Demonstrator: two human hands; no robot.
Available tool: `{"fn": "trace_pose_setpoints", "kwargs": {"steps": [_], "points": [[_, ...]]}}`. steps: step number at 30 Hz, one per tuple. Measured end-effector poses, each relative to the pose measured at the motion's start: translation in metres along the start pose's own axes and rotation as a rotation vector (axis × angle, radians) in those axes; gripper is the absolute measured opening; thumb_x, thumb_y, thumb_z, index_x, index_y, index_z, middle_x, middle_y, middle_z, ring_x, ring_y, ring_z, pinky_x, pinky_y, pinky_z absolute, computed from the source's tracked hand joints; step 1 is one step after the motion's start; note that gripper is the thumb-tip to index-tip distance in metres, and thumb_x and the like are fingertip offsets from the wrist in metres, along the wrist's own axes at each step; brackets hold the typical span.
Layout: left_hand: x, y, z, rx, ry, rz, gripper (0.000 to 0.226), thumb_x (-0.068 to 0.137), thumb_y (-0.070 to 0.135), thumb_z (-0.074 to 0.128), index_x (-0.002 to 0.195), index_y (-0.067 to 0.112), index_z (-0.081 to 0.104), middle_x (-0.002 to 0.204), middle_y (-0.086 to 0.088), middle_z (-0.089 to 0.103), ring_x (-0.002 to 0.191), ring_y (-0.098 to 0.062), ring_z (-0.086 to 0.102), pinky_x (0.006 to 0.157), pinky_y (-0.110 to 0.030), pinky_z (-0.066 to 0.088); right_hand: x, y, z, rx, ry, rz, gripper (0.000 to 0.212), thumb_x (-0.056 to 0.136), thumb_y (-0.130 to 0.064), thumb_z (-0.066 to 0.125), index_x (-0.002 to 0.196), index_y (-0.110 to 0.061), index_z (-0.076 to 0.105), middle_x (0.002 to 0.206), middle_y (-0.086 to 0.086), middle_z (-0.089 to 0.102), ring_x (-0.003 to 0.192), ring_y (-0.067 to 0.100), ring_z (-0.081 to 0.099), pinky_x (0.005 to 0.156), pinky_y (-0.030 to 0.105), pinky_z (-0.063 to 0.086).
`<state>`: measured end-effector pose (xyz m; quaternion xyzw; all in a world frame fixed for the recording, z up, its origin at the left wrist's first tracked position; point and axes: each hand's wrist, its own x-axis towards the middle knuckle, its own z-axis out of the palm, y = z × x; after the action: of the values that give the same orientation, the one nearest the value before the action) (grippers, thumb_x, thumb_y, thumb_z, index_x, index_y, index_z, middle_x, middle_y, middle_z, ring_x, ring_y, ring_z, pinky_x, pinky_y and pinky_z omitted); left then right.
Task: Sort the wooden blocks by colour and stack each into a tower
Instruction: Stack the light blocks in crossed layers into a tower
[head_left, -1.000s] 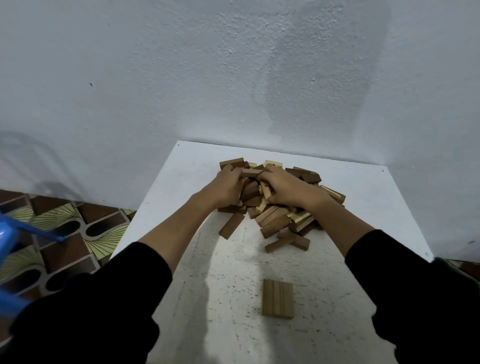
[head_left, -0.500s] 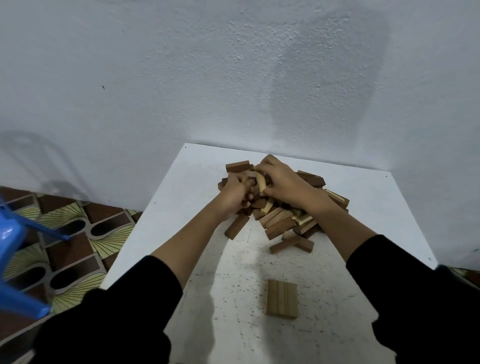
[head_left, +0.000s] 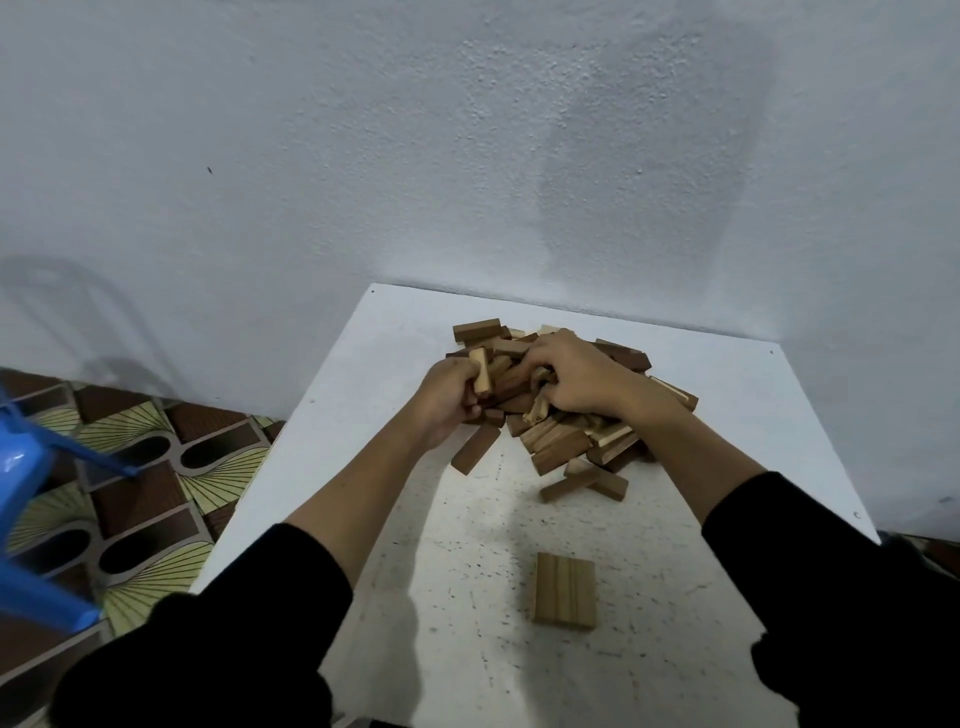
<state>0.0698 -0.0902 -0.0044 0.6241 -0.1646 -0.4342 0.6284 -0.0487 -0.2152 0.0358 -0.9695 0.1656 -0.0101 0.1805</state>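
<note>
Both hands buried in the pile of wooden blocks (head_left: 561, 410) at the far middle of the white counter (head_left: 363, 395), apparently picking out pale pieces. Left hand (head_left: 447, 400) curled round a light block (head_left: 480, 370), held upright with its long axis roughly vertical, lifted just clear of the heap's left edge, probably so its shade can be checked. Right hand (head_left: 576, 376) palm-down on top of the heap, fingers bent into the blocks; another pale block (head_left: 538, 408) poking out below the fingers, end-on toward the camera, seemingly pinched, though hard to confirm. Rest of the pile lying crisscross, dark and light mixed, no common direction. Three light blocks laid flat side by side as a first layer (head_left: 564, 591) near the front of the counter, well apart from the heap, long axes running away from the viewer: likely the base of the light tower. Sorting barely begun; no dark tower started.
</note>
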Motion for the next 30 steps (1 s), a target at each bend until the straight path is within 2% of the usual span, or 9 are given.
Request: {"fn": "trace_pose_setpoints", "kwargs": {"steps": [2, 5, 9, 13, 20, 22, 25, 27, 30], "points": [[-0.003, -0.001, -0.004, -0.058, -0.006, -0.031, 0.024, 0.097, 0.002, 0.029, 0.084, 0.006, 0.048, 0.072, -0.011, 0.050, 0.057, -0.016, 0.047, 0.043, -0.021, 0.035, -0.002, 0.001, 0.002, -0.133, -0.082, -0.001, 0.033, 0.074, 0.003, 0.060, 0.099, -0.015, 0.069, 0.125, 0.004, 0.050, 0.115, 0.025, 0.037, 0.093, 0.036, 0.035], [-0.010, -0.003, -0.006, -0.143, -0.028, -0.056, 0.022, 0.098, -0.001, 0.025, 0.092, 0.003, 0.047, 0.084, -0.013, 0.060, 0.066, -0.019, 0.056, 0.045, -0.022, 0.037, -0.004, 0.000, 0.008, -0.239, -0.094, -0.030, 0.028, 0.077, -0.001, 0.059, 0.096, -0.020, 0.068, 0.128, 0.001, 0.045, 0.117, 0.023, 0.033, 0.090, 0.031, 0.026], [-0.016, -0.006, -0.011, -0.141, -0.030, -0.044, 0.018, 0.096, -0.005, 0.030, 0.105, 0.006, 0.041, 0.084, -0.012, 0.059, 0.069, -0.019, 0.059, 0.047, -0.021, 0.042, -0.004, 0.000, 0.013, -0.343, -0.038, -0.068, 0.027, 0.076, -0.004, 0.063, 0.097, -0.021, 0.065, 0.129, 0.001, 0.043, 0.118, 0.023, 0.033, 0.092, 0.033, 0.028], [-0.021, -0.013, -0.019, -0.144, -0.034, -0.013, 0.036, 0.096, -0.006, 0.035, 0.123, 0.018, 0.038, 0.085, -0.011, 0.057, 0.068, -0.021, 0.060, 0.056, -0.027, 0.045, -0.004, -0.001, 0.015, -0.378, -0.048, -0.050, 0.025, 0.077, -0.008, 0.066, 0.098, -0.020, 0.061, 0.127, 0.001, 0.044, 0.117, 0.022, 0.035, 0.089, 0.033, 0.031], [-0.038, -0.024, -0.033, -0.150, -0.047, 0.048, 0.031, 0.093, -0.015, 0.038, 0.109, 0.008, 0.051, 0.091, -0.014, 0.063, 0.079, -0.027, 0.068, 0.072, -0.033, 0.058, -0.004, -0.002, 0.018, -0.385, -0.029, -0.047, 0.009, 0.085, -0.017, 0.063, 0.094, -0.015, 0.062, 0.121, 0.002, 0.049, 0.116, 0.022, 0.037, 0.092, 0.034, 0.032], [-0.046, -0.025, -0.036, -0.143, -0.045, 0.073, 0.032, 0.090, -0.017, 0.040, 0.104, 0.007, 0.056, 0.095, -0.016, 0.067, 0.083, -0.029, 0.069, 0.076, -0.037, 0.058, -0.006, -0.009, 0.015, -0.305, 0.066, -0.046, 0.010, 0.086, -0.017, 0.063, 0.095, -0.012, 0.063, 0.113, 0.003, 0.055, 0.112, 0.022, 0.042, 0.087, 0.031, 0.033], [-0.063, -0.030, -0.045, -0.095, -0.044, 0.106, 0.032, 0.087, -0.018, 0.043, 0.102, 0.004, 0.061, 0.100, -0.020, 0.069, 0.089, -0.033, 0.070, 0.077, -0.038, 0.058, -0.017, -0.038, 0.013, 0.180, 0.264, 0.086, 0.008, 0.085, -0.012, 0.067, 0.090, -0.010, 0.061, 0.085, -0.003, 0.057, 0.084, 0.015, 0.052, 0.067, 0.020, 0.034], [-0.075, -0.036, -0.051, -0.060, -0.056, 0.119, 0.031, 0.087, -0.018, 0.043, 0.105, 0.000, 0.060, 0.100, -0.021, 0.070, 0.091, -0.035, 0.070, 0.080, -0.042, 0.058, -0.026, -0.063, 0.021, 0.438, 0.202, 0.208, 0.008, 0.086, -0.015, 0.066, 0.087, -0.013, 0.058, 0.080, -0.004, 0.057, 0.073, 0.009, 0.052, 0.062, 0.017, 0.038], [-0.090, -0.049, -0.062, 0.093, -0.060, 0.113, 0.029, 0.088, -0.014, 0.046, 0.105, 0.002, 0.062, 0.092, -0.015, 0.071, 0.084, -0.027, 0.069, 0.073, -0.034, 0.056, -0.036, -0.089, 0.051, 0.454, 0.014, 0.276, 0.009, 0.088, -0.018, 0.064, 0.083, -0.015, 0.057, 0.077, -0.004, 0.054, 0.074, 0.011, 0.051, 0.063, 0.020, 0.042]]}}
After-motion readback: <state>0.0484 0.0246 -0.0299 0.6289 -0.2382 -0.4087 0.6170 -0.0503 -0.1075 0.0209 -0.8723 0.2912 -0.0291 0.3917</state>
